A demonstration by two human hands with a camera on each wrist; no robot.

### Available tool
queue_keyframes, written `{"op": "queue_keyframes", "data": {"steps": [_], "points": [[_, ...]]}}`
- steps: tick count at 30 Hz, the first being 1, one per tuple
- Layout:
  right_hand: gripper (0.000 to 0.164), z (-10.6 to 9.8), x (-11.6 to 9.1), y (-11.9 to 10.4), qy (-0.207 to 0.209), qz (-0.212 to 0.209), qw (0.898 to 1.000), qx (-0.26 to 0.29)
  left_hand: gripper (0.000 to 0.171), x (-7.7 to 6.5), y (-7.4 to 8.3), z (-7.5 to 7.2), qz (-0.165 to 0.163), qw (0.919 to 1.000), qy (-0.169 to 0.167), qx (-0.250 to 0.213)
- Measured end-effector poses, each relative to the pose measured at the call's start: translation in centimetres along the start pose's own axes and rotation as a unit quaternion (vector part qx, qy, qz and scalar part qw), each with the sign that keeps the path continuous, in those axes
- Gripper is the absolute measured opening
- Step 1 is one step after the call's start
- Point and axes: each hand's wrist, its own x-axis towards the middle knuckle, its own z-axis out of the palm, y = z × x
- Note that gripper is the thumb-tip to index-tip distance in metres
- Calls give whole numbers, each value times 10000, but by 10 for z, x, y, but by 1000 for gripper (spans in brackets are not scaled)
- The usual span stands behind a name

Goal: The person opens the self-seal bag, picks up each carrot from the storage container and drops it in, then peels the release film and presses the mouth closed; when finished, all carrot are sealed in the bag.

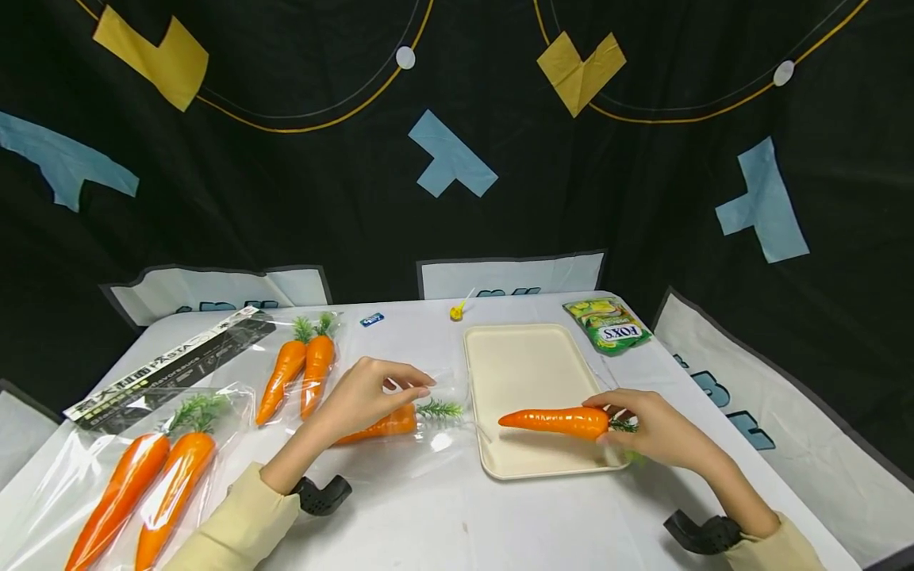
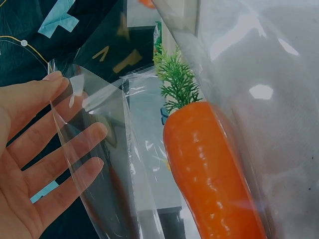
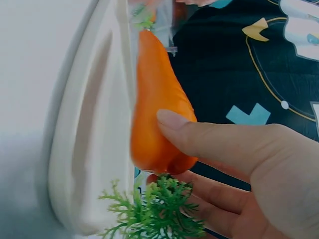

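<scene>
My right hand point(image 1: 646, 428) grips a toy carrot point(image 1: 553, 422) by its leafy end, above the cream tray point(image 1: 524, 349). The thumb lies on the carrot's thick end in the right wrist view, and green leaves point(image 3: 154, 209) hang below. At the left, my left hand point(image 1: 374, 396) pinches the edge of a clear plastic bag point(image 2: 94, 134) between thumb and forefinger, its other fingers spread behind the film. Inside that bag lies another carrot point(image 2: 204, 164) with leaves point(image 2: 177, 82) pointing toward the bag's mouth; the hand hides part of it in the head view.
Two bagged carrots point(image 1: 174, 492) lie front left, with two more point(image 1: 317, 365) behind them. A black-and-white pasta package point(image 1: 178, 365) lies far left. Along the back are a small blue packet point(image 1: 372, 319), a yellow lollipop point(image 1: 457, 312) and a green FOX'S pouch point(image 1: 607, 323).
</scene>
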Motion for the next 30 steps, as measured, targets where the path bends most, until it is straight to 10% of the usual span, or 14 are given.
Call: {"op": "queue_keyframes", "data": {"steps": [30], "points": [[42,38,66,-43,96,-959,9948,315,17,-1,2,0,3,10000,-41,-61]]}}
